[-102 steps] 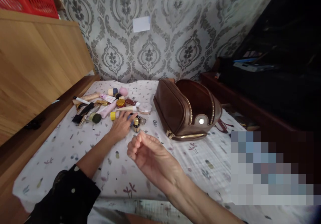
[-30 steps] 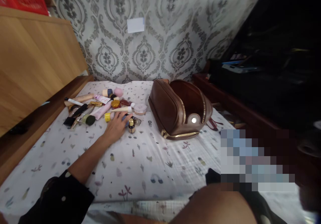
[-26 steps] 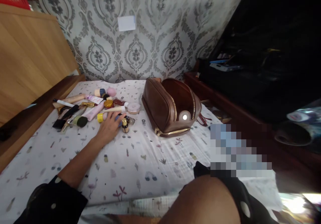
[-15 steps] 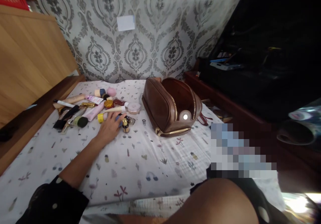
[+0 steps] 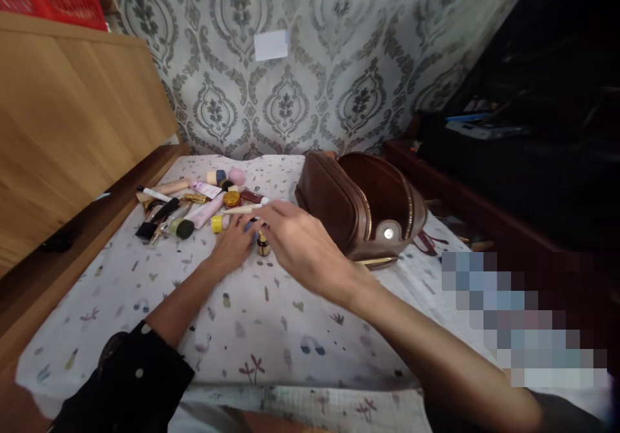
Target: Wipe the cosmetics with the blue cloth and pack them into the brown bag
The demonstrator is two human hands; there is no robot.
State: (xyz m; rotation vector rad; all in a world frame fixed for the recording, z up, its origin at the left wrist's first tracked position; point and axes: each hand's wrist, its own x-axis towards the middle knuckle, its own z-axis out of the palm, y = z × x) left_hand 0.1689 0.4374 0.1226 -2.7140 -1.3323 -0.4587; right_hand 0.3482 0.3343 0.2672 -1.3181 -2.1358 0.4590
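Note:
My left hand [image 5: 231, 244] rests at the near edge of a pile of cosmetics, its fingers spread over a small blue item [image 5: 250, 227] beside a yellow-capped tube [image 5: 217, 224]. My right hand [image 5: 303, 245] reaches in from the right, fingertips close to my left fingers, just above a little dark bottle with a gold cap [image 5: 262, 244]. Its fingers are bent and smeared by motion, so a hold cannot be made out. A cream-coloured tube [image 5: 242, 209] lies behind both hands. The brown cosmetic bag [image 5: 329, 207] stands unzipped to the right of them.
Makeup brushes [image 5: 181, 229], a pink tube [image 5: 209, 211], an amber jar [image 5: 231, 199] and a pink sponge [image 5: 237, 176] lie about on the patterned sheet [image 5: 159, 316]. A wooden panel [image 5: 87, 129] rises at left. Dark furniture [image 5: 533, 207] lines the right side.
My right hand has come into view and reached across to beside my left hand. The view has swung a little left. My left hand stays at the pile.

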